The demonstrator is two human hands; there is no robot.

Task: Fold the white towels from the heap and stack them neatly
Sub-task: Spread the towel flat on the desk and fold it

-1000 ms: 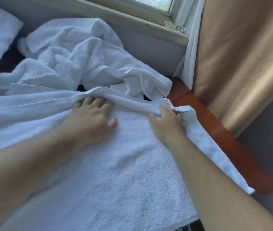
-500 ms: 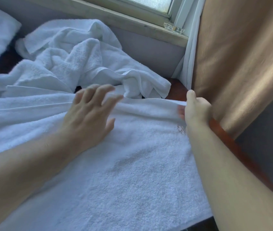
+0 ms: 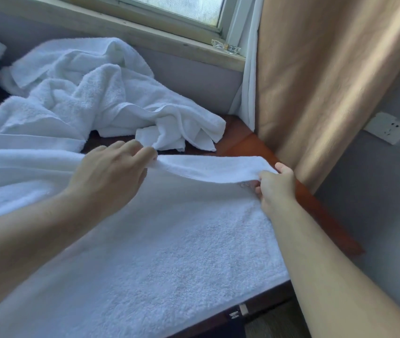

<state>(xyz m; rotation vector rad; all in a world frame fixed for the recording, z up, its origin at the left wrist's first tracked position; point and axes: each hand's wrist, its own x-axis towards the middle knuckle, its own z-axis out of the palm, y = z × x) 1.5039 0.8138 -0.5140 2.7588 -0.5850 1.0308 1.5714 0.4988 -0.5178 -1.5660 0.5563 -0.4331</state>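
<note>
Behind the towel (image 3: 169,252) — left hand (image 3: 111,174), right hand (image 3: 277,189), each grip clamped on its edge — sprawls the heap (image 3: 84,93).

two hands are counted, left hand (image 3: 111,174) and right hand (image 3: 276,189), gripping one spread towel (image 3: 169,259). beyond the grip one heap (image 3: 89,93) is seen, its towels not countable.

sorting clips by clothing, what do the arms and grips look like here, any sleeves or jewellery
The left forearm and right forearm are bare right to the frame edge, with no sleeve in view. The left grip and right grip are ungloved. No ring, watch or band shows on the visible fingers or wrists.
</note>
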